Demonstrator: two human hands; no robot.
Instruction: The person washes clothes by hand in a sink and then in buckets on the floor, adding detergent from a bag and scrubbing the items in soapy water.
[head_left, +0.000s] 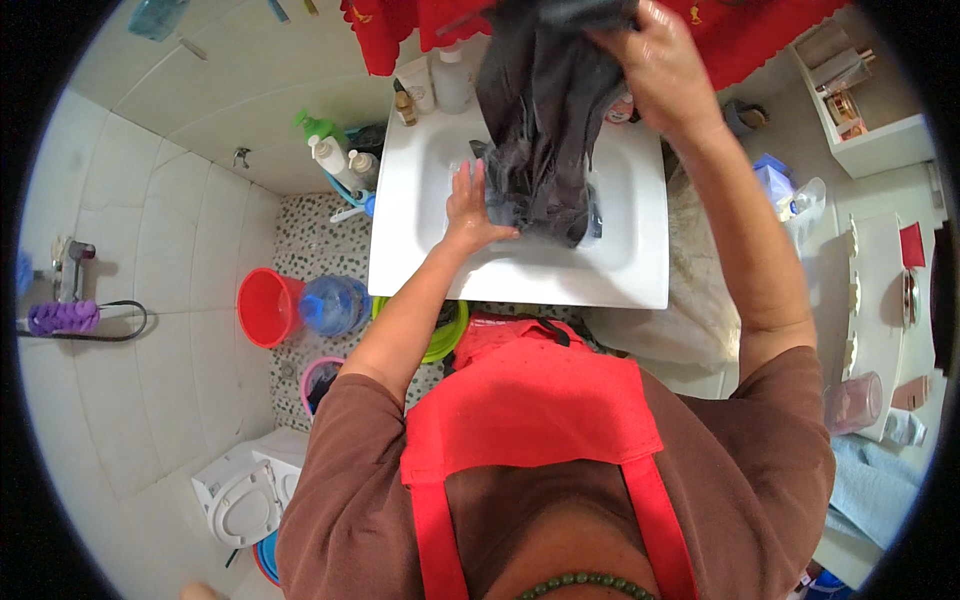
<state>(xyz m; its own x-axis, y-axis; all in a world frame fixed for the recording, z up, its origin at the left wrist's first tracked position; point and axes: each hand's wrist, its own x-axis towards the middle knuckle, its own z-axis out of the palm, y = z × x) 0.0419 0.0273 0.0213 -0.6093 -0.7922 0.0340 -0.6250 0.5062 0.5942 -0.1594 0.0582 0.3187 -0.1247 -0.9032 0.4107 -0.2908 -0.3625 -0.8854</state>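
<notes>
A dark, wet-looking cloth garment (544, 112) hangs in folds from my right hand (660, 67), raised at the far right side of a white washbasin (637, 262). The garment's lower end reaches into the basin, where its edges look blurred. My left hand (472, 214) is over the basin beside the cloth's lower left, fingers spread, the thumb close to the fabric. Whether the thumb touches it I cannot tell. Behind the cloth, the faucet and part of the basin are hidden.
Bottles (452, 79) stand on the basin's back left corner. Left on the floor are a red bucket (270, 307), a blue plastic water jug (330, 304) and a green basin (448, 337). A red curtain (750, 37) hangs behind; a white shelf (874, 142) is at right.
</notes>
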